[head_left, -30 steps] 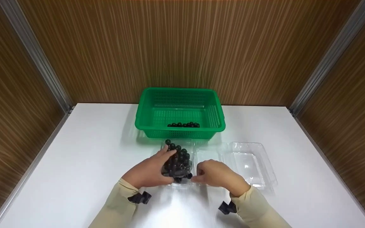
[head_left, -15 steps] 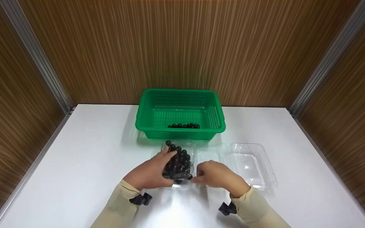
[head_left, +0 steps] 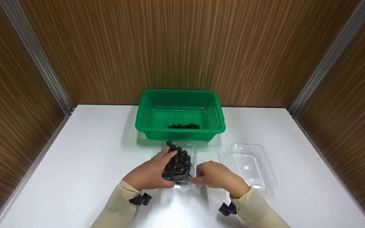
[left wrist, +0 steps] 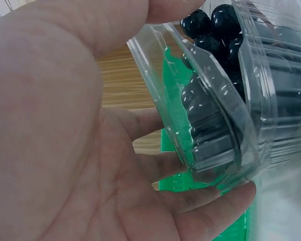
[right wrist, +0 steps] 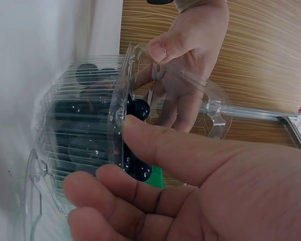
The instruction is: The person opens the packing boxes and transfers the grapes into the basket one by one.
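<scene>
Dark round grapes fill a clear plastic clamshell box in front of the basket. My left hand spans the box's left side. In the left wrist view its thumb and fingers grip a tilted clear flap of the box, partly over the grapes. At the opposite side, my right hand pinches the box's rim between thumb and fingers. The right wrist view shows this thumb at the rim, with the fingers curled against the ribbed wall. A few grapes show in the gap.
Behind the box stands a green perforated basket with more dark grapes along its near side. To the right, another clear plastic container lies open on the white table. Wood-patterned panels enclose the table.
The flap under my left hand has come down a little over the near grapes, with the thumb slightly lower. My right hand has hardly moved.
</scene>
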Action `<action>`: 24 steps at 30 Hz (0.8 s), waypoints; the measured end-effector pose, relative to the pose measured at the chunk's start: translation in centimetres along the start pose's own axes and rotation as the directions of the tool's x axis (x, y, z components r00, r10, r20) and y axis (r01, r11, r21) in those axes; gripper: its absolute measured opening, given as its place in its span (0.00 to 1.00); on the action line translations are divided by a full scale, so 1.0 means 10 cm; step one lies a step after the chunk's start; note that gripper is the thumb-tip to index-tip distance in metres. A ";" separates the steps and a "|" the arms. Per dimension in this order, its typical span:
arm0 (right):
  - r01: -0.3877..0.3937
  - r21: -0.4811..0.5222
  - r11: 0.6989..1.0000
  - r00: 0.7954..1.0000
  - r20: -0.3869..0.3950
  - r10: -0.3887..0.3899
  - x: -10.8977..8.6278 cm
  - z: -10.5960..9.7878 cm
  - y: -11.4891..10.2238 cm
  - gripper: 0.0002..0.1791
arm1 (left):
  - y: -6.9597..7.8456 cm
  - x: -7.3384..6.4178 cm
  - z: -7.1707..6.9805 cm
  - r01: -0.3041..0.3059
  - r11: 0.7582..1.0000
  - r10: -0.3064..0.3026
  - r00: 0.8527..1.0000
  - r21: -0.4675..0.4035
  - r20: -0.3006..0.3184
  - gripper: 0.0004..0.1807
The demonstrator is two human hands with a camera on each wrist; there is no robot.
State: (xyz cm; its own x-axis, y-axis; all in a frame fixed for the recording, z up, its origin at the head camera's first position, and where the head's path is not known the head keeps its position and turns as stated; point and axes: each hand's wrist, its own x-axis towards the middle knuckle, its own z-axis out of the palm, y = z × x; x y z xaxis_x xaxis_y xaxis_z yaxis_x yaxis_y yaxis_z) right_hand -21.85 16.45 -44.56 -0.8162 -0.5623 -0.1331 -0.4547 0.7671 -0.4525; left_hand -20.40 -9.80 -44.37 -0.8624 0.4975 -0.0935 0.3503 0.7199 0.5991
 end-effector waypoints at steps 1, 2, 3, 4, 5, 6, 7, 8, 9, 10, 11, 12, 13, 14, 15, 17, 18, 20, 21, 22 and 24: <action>0.001 0.000 1.000 1.000 -0.001 -0.001 0.00 0.00 0.00 0.16 | 0.00 0.00 0.00 0.003 1.000 -0.003 1.000 0.002 0.002 0.59; 0.002 0.003 1.000 1.000 -0.001 -0.002 0.00 0.00 0.00 0.16 | 0.01 0.00 0.00 0.007 1.000 -0.007 1.000 0.006 0.004 0.59; 0.002 0.005 1.000 1.000 -0.001 -0.002 0.00 0.00 0.00 0.16 | 0.01 0.00 0.00 0.009 1.000 -0.010 1.000 0.008 0.006 0.59; 0.001 0.006 1.000 1.000 -0.002 -0.001 0.00 0.00 0.00 0.15 | 0.01 0.00 0.01 0.012 1.000 -0.012 1.000 0.011 0.007 0.60; -0.001 0.006 1.000 1.000 -0.002 0.001 0.00 0.00 0.00 0.15 | 0.02 0.00 0.01 0.014 1.000 -0.014 1.000 0.014 0.007 0.60; -0.002 0.006 1.000 1.000 -0.003 0.002 -0.01 0.00 0.00 0.15 | 0.02 0.00 0.01 0.015 1.000 -0.015 1.000 0.017 0.006 0.60; -0.004 0.007 1.000 1.000 -0.004 0.004 -0.01 0.01 0.00 0.15 | 0.02 0.00 0.01 0.015 1.000 -0.015 1.000 0.018 0.005 0.60; -0.005 0.007 1.000 1.000 -0.006 0.005 -0.01 0.01 0.00 0.15 | 0.02 0.00 0.01 0.014 1.000 -0.014 1.000 0.019 0.004 0.60; -0.006 0.005 1.000 1.000 -0.008 0.006 -0.01 0.01 0.00 0.16 | 0.02 0.00 0.01 0.014 1.000 -0.014 1.000 0.018 0.003 0.60; -0.008 0.004 1.000 1.000 -0.008 0.008 -0.01 0.01 0.00 0.16 | 0.02 -0.01 0.01 0.012 1.000 -0.012 1.000 0.019 0.000 0.60; -0.008 0.004 1.000 1.000 -0.010 0.008 -0.01 0.01 0.00 0.16 | 0.02 -0.01 0.01 0.009 1.000 -0.009 1.000 0.019 -0.001 0.60; -0.009 0.006 1.000 1.000 -0.009 0.009 -0.01 0.01 0.00 0.16 | 0.02 -0.02 0.00 0.007 1.000 -0.007 1.000 0.016 -0.003 0.60; -0.010 0.006 1.000 1.000 -0.008 0.010 -0.01 0.01 0.00 0.16 | 0.02 -0.02 0.00 0.005 1.000 -0.005 1.000 0.015 -0.004 0.60; -0.015 0.005 1.000 1.000 -0.008 0.015 -0.01 0.01 0.00 0.17 | 0.02 -0.02 0.00 0.005 1.000 -0.005 1.000 0.013 -0.003 0.61; -0.018 0.004 1.000 1.000 -0.007 0.018 -0.01 0.00 0.00 0.17 | 0.02 -0.02 0.00 0.005 1.000 -0.005 1.000 0.011 -0.002 0.61; -0.025 0.002 1.000 1.000 -0.008 0.025 -0.01 0.00 0.00 0.17 | 0.02 -0.03 -0.01 0.007 1.000 -0.007 1.000 0.008 0.001 0.61; -0.025 0.001 1.000 1.000 -0.008 0.025 -0.02 -0.01 0.00 0.17 | 0.02 -0.03 -0.01 0.009 1.000 -0.009 1.000 0.009 0.004 0.62; -0.022 -0.003 1.000 1.000 -0.013 0.022 -0.02 -0.01 0.01 0.17 | 0.02 -0.04 -0.03 0.014 1.000 -0.014 1.000 0.012 0.010 0.63; -0.017 -0.004 1.000 1.000 -0.016 0.017 -0.02 -0.01 0.01 0.17 | 0.02 -0.05 -0.04 0.017 1.000 -0.017 1.000 0.011 0.013 0.64; -0.012 -0.004 1.000 1.000 -0.017 0.012 -0.02 -0.01 0.01 0.17 | 0.02 -0.05 -0.06 0.022 1.000 -0.022 1.000 0.008 0.015 0.65; -0.004 -0.006 1.000 1.000 -0.020 0.004 -0.02 -0.01 0.02 0.17 | 0.01 -0.07 -0.09 0.031 1.000 -0.031 0.999 0.001 0.017 0.67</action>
State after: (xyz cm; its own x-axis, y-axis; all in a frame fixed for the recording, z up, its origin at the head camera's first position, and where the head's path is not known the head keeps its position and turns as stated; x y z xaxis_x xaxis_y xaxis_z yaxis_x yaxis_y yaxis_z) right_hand -21.79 16.73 -44.54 -0.8249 -0.5531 -0.1170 -0.4537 0.7712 -0.4465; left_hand -20.04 -10.49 -43.53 -0.8666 0.4831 -0.1251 0.3242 0.7356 0.5948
